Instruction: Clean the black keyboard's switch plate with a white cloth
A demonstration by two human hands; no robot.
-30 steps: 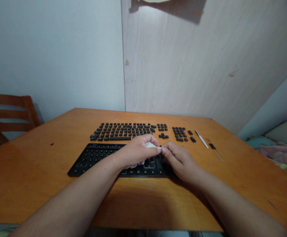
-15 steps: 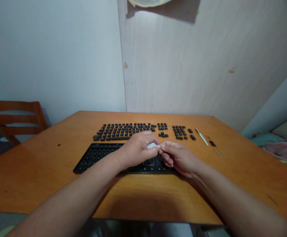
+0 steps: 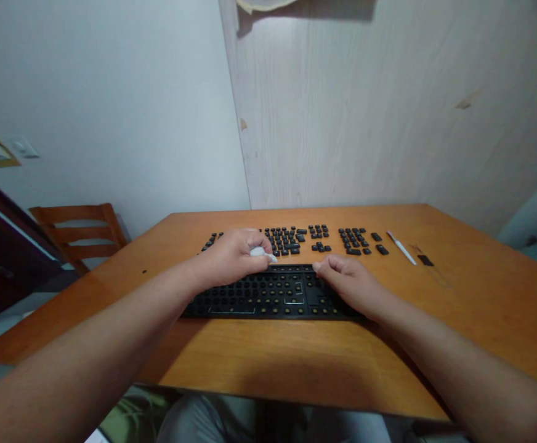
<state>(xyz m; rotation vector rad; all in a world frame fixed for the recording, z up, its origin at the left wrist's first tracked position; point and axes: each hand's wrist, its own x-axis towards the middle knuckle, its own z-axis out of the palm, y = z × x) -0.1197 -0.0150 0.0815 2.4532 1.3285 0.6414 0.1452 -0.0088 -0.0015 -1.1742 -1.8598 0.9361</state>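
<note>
A bare black keyboard [image 3: 268, 301] without its keycaps lies on the wooden table, lengthwise in front of me. My left hand [image 3: 236, 255] is closed around a crumpled white tissue [image 3: 260, 252] over the keyboard's far side, and a wisp of it sticks out past the thumb. My right hand [image 3: 342, 280] rests over the keyboard's right part, with thumb and curled fingers closed at its far edge. My left hand and forearm hide the keyboard's left part. Behind it lie loose black keycaps [image 3: 291, 237], set out in keyboard order.
Right of the keycaps lie a slim white pen-like tool [image 3: 401, 248] and a wire keycap puller [image 3: 425, 260] with a dark handle. A tiny black bit [image 3: 144, 271] lies at the left of the table. A wooden chair [image 3: 81, 231] stands beyond the left edge, before the wall.
My hands have come apart: the left moved left with the tissue, the right let go of its tip and went to the keyboard's far edge. The view has turned left.
</note>
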